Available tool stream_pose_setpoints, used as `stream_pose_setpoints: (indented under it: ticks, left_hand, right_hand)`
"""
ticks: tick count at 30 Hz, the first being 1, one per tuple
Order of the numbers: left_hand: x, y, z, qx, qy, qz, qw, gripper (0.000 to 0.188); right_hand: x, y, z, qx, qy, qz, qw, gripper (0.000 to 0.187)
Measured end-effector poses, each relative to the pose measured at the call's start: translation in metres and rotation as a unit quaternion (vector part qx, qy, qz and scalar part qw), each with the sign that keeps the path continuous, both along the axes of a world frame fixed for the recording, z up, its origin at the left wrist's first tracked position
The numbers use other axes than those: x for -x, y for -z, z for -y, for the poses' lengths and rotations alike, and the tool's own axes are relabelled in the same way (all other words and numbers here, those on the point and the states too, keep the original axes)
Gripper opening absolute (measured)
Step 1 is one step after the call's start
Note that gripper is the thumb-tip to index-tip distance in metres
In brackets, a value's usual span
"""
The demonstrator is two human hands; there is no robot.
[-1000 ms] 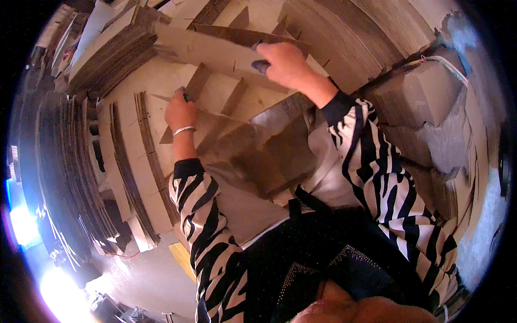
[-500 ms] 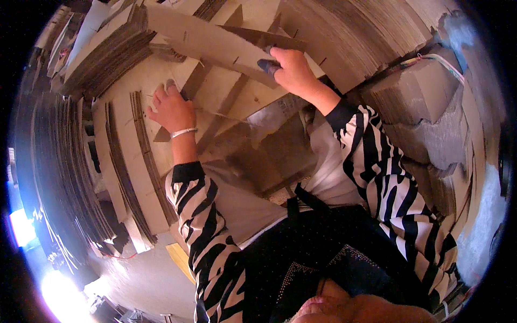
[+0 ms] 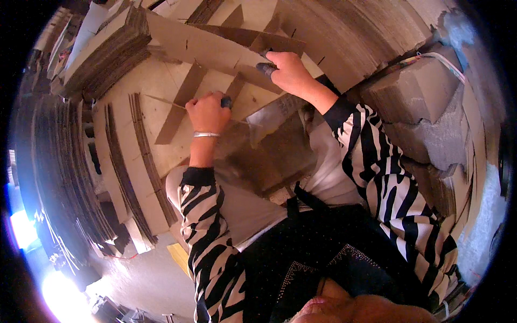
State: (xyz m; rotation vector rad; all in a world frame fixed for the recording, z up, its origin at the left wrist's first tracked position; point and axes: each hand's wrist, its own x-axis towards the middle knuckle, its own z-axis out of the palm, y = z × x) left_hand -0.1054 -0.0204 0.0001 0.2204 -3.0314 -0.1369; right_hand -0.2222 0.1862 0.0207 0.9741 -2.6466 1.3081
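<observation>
A long brown cardboard strip with slits stands on edge, running from the far left to my right hand. That hand pinches its right end between thumb and fingers, which wear dark finger covers. Shorter cardboard cross strips meet the long one at an angle, forming a partition grid. My left hand is closed on the near part of a cross strip; its thumb has a dark cover, and its grip is partly hidden. Below the hands lies a pale board.
Stacked cardboard strips lie at the far left, and upright bundles line the left side. More cardboard stacks stand at the far right. A bundled pack sits at the right, with a pale cord above it.
My left hand has moved right and slightly nearer, from open fingers to a closed grip at the cross strips. The long strip has settled lower onto the grid; my right hand stays at its end.
</observation>
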Motion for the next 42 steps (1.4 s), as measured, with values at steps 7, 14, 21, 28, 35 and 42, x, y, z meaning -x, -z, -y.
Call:
stream_pose_setpoints:
  ticks: [7, 14, 21, 28, 35, 42]
  left_hand:
    - [-0.003, 0.0, 0.008, -0.048, 0.015, -0.046, 0.998, 0.024]
    - [0.035, -0.058, -0.02, -0.063, 0.028, -0.189, 0.979, 0.032]
    - [0.069, -0.026, 0.01, -0.016, 0.134, -0.096, 0.986, 0.027]
    - [0.074, -0.017, 0.023, -0.03, 0.148, -0.123, 0.981, 0.028]
    - [0.059, -0.002, -0.01, 0.053, 0.101, -0.123, 0.986, 0.035]
    - [0.083, 0.032, 0.031, -0.104, 0.15, -0.115, 0.976, 0.042]
  right_hand:
    - [0.023, -0.021, -0.036, 0.194, 0.002, 0.149, 0.969, 0.018]
    - [0.051, -0.034, -0.066, 0.175, 0.16, -0.073, 0.969, 0.02]
    - [0.05, -0.034, -0.072, 0.019, 0.212, -0.102, 0.972, 0.026]
    - [0.049, -0.039, -0.078, -0.122, 0.219, -0.08, 0.965, 0.028]
    - [0.042, -0.041, -0.088, -0.175, 0.164, -0.022, 0.971, 0.027]
    - [0.036, -0.041, -0.081, -0.134, 0.11, -0.009, 0.985, 0.025]
